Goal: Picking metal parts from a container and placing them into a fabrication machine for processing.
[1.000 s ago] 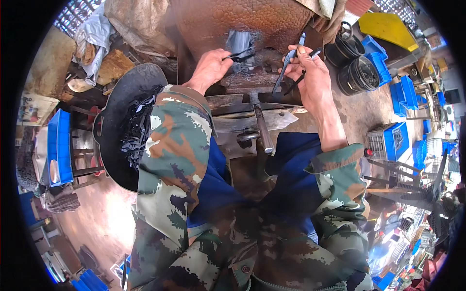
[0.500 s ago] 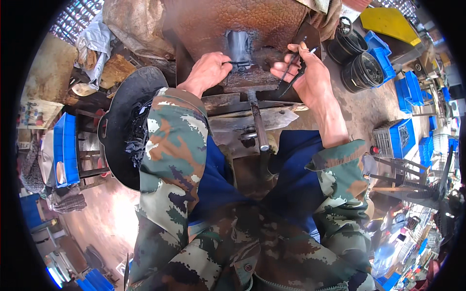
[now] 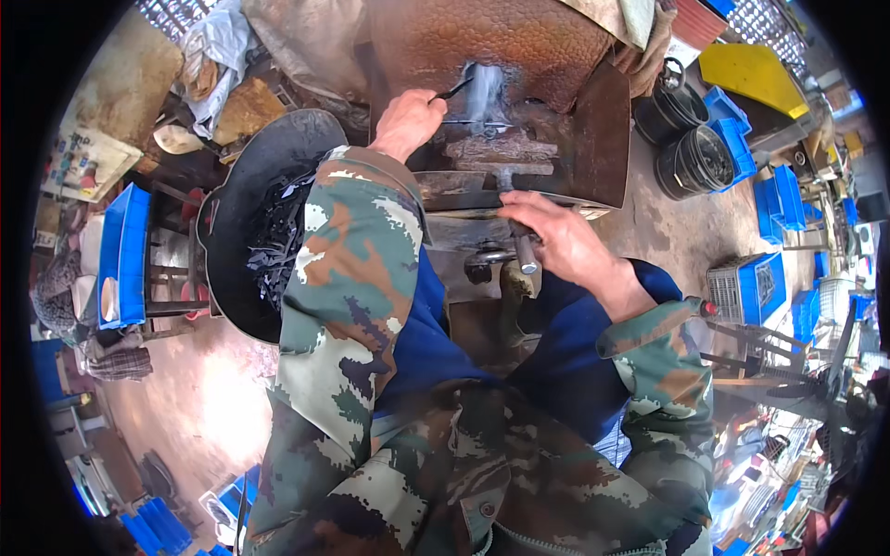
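My left hand [image 3: 408, 123] is closed, pinching one end of a thin dark metal strip [image 3: 452, 91]. The strip's other end reaches the pale, blurred face of what looks like a grinding wheel [image 3: 485, 93], set in an opening of the rusty brown housing [image 3: 491, 37]. My right hand [image 3: 565, 243] lies with its fingers curled over a metal bar [image 3: 527, 258] that juts toward me from the work rest [image 3: 501, 153]. Part of that bar is hidden under the fingers. No strip shows in my right hand.
To the left, a black wok-shaped pan [image 3: 236, 269] holds many dark strips [image 3: 278, 241]. Two black buckets [image 3: 695, 157] stand at the right, beside blue bins [image 3: 737, 148]. A grey crate [image 3: 728, 292] sits on the floor farther right.
My right hand has come down from beside the opening onto the bar, and the dark pieces it held are gone from it. My left hand now angles a strip up to the wheel.
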Action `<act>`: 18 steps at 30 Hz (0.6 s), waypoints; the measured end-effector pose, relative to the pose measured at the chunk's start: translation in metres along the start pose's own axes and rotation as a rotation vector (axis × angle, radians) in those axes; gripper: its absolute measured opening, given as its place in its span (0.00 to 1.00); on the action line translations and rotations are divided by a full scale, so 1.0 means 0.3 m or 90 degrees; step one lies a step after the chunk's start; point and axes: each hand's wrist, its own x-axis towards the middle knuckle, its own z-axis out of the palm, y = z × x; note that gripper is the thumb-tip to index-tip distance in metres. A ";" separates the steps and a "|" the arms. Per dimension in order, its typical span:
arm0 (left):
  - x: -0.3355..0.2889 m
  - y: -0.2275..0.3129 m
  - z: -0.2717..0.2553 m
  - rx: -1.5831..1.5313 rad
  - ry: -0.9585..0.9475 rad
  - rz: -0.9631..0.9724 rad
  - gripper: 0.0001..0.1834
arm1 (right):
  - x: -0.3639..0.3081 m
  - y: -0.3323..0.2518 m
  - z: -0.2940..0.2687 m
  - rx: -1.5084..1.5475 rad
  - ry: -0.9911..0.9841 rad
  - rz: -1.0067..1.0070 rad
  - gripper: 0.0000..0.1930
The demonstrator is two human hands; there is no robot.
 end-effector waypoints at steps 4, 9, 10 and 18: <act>0.008 0.029 0.016 -0.011 0.018 0.004 0.21 | 0.012 -0.029 -0.011 0.009 -0.115 0.115 0.20; -0.006 0.095 -0.048 -0.060 0.175 0.097 0.21 | 0.091 0.003 -0.007 0.123 0.092 0.085 0.17; 0.018 0.059 -0.015 -0.110 0.227 0.136 0.19 | 0.123 -0.009 -0.005 0.216 0.116 0.181 0.16; -0.106 0.328 0.029 -0.321 0.255 0.171 0.15 | 0.432 0.157 -0.097 0.228 0.336 0.382 0.14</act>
